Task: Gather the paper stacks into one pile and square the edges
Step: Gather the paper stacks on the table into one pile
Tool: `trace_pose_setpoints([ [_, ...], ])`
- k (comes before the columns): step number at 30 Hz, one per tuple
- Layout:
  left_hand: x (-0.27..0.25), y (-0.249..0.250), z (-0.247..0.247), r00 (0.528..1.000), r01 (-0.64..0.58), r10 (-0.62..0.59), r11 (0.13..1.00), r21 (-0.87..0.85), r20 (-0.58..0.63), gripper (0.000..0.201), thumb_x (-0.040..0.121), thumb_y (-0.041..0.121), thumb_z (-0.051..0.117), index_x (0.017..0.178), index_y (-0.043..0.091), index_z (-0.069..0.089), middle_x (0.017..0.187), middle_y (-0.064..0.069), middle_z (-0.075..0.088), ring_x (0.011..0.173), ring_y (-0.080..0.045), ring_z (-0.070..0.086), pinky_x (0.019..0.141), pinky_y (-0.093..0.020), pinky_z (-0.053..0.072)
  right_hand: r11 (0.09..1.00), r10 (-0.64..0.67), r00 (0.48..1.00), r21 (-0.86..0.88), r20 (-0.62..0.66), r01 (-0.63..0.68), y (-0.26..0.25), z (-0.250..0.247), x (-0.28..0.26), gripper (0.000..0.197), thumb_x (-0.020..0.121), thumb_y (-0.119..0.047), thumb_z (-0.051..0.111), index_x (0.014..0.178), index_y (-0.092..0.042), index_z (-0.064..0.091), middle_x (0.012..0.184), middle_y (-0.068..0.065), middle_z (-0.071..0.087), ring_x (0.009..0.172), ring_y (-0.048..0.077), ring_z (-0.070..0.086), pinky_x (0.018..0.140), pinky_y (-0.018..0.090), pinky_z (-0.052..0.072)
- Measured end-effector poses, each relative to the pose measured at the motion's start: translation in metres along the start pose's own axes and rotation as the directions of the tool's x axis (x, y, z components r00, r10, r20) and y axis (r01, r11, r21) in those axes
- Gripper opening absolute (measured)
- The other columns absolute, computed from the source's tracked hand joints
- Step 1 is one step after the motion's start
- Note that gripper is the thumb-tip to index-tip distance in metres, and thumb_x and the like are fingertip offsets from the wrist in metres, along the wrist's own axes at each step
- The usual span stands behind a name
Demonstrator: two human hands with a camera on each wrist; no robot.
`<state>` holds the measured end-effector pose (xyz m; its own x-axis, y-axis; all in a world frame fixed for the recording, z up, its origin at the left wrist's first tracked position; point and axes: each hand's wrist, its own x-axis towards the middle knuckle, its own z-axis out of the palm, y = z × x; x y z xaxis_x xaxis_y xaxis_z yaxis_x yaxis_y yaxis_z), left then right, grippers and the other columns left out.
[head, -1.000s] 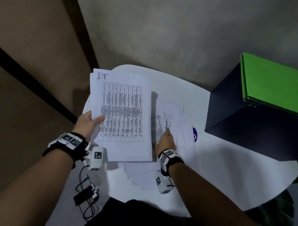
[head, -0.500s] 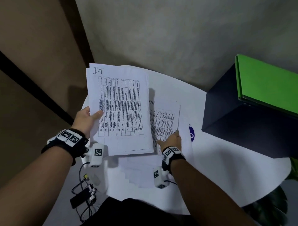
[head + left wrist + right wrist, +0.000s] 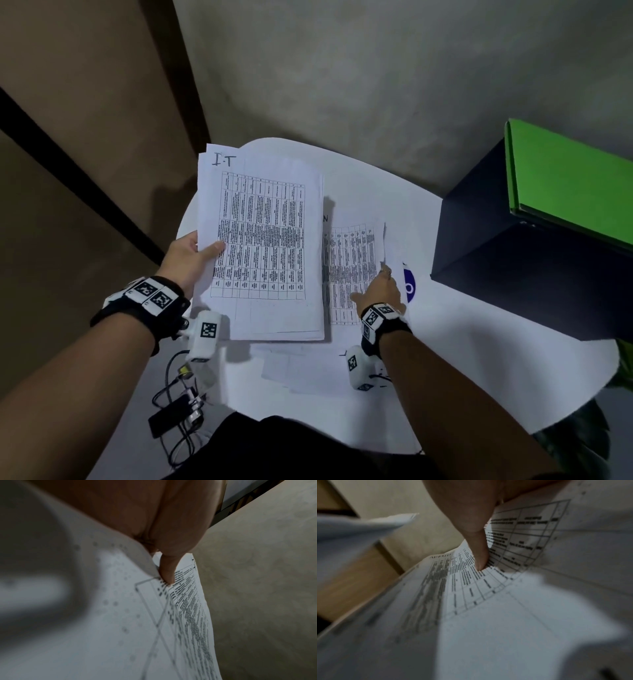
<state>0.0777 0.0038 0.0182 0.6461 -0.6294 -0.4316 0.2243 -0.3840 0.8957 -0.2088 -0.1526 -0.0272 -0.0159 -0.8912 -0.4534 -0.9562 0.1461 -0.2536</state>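
My left hand [image 3: 191,253] grips a stack of printed table sheets headed "I.T" [image 3: 260,240] by its left edge, thumb on top, and holds it above the round white table [image 3: 479,359]. In the left wrist view the thumb [image 3: 167,573] presses on that stack [image 3: 188,608]. To its right my right hand [image 3: 376,291] grips a second stack of table sheets [image 3: 349,267] by its right edge, which curls upward. The right wrist view shows my thumb [image 3: 480,555] on that bent stack [image 3: 462,588]. More white sheets [image 3: 301,373] lie flat on the table below both stacks.
A dark box [image 3: 527,260] with a green folder [image 3: 568,181] on top stands at the table's right side. A blue round mark [image 3: 409,287] shows on the table by my right hand. Cables and a small black device [image 3: 178,411] hang by my lap at lower left.
My right hand has lifted the right edge of the second stack, uncovering its printed table. The left hand keeps the "I.T" stack raised, almost unmoved.
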Motion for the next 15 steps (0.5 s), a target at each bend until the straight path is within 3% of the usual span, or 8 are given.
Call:
trace_pose_setpoints([
  [4, -0.005, -0.006, 0.003, 1.0, -0.006, 0.006, 0.999, 0.051, 0.008, 0.019, 0.096, 0.011, 0.064, 0.115, 0.007, 0.064, 0.099, 0.001, 0.07, 0.087, -0.008, 0.064, 0.071, -0.019, 0.045, 0.957, 0.05, 0.996, 0.284, 0.067, -0.067, 0.007, -0.008, -0.006, 0.071, 0.085, -0.025, 0.074, 0.143, -0.002, 0.039, 0.132, 0.017, 0.06, 0.111, 0.033, 0.061, 0.089, 0.033, 0.05],
  [7, -0.007, -0.012, 0.001, 1.0, 0.005, -0.007, 0.99, 0.138, 0.014, 0.019, 0.095, 0.014, 0.066, 0.112, 0.005, 0.065, 0.098, 0.0, 0.07, 0.088, -0.01, 0.063, 0.072, -0.022, 0.044, 0.908, 0.022, 0.998, 0.417, 0.058, -0.044, 0.009, -0.031, -0.017, 0.062, 0.09, -0.017, 0.067, 0.143, -0.002, 0.04, 0.127, 0.012, 0.056, 0.116, 0.033, 0.058, 0.086, 0.029, 0.044],
  [9, -0.005, -0.021, 0.0, 0.999, 0.029, -0.032, 0.973, 0.23, 0.009, 0.016, 0.095, 0.019, 0.067, 0.105, 0.007, 0.066, 0.098, -0.002, 0.071, 0.089, -0.016, 0.064, 0.075, -0.028, 0.046, 0.876, -0.043, 0.998, 0.478, -0.051, 0.062, 0.009, -0.055, -0.025, 0.05, 0.091, -0.013, 0.064, 0.136, -0.003, 0.045, 0.115, 0.005, 0.053, 0.113, 0.029, 0.059, 0.088, 0.03, 0.046],
  [11, -0.004, -0.028, 0.002, 0.998, 0.064, -0.066, 0.939, 0.337, -0.008, 0.022, 0.093, 0.025, 0.069, 0.102, 0.005, 0.065, 0.106, -0.012, 0.07, 0.097, -0.028, 0.063, 0.085, -0.035, 0.047, 0.852, -0.11, 0.973, 0.485, -0.202, 0.197, 0.009, -0.088, -0.036, 0.041, 0.09, -0.01, 0.062, 0.13, -0.009, 0.052, 0.116, 0.0, 0.058, 0.106, 0.022, 0.061, 0.094, 0.036, 0.051],
  [13, -0.001, -0.039, 0.008, 0.992, 0.126, -0.118, 0.916, 0.38, -0.043, 0.044, 0.09, 0.031, 0.071, 0.115, -0.004, 0.06, 0.124, -0.024, 0.064, 0.113, -0.038, 0.06, 0.099, -0.046, 0.048, 0.829, -0.168, 0.913, 0.448, -0.371, 0.334, 0.007, -0.123, -0.046, 0.026, 0.087, -0.006, 0.062, 0.111, -0.016, 0.06, 0.099, 0.001, 0.067, 0.089, 0.022, 0.065, 0.085, 0.033, 0.055],
  [15, -0.001, -0.042, 0.019, 0.99, 0.139, -0.123, 0.89, 0.435, -0.064, 0.055, 0.092, 0.03, 0.069, 0.125, -0.01, 0.053, 0.134, -0.031, 0.055, 0.124, -0.043, 0.054, 0.105, -0.052, 0.044, 0.796, -0.183, 0.85, 0.434, -0.494, 0.423, 0.003, -0.156, -0.053, 0.024, 0.083, -0.006, 0.065, 0.097, -0.025, 0.06, 0.088, 0.0, 0.069, 0.079, 0.021, 0.067, 0.077, 0.03, 0.055],
])
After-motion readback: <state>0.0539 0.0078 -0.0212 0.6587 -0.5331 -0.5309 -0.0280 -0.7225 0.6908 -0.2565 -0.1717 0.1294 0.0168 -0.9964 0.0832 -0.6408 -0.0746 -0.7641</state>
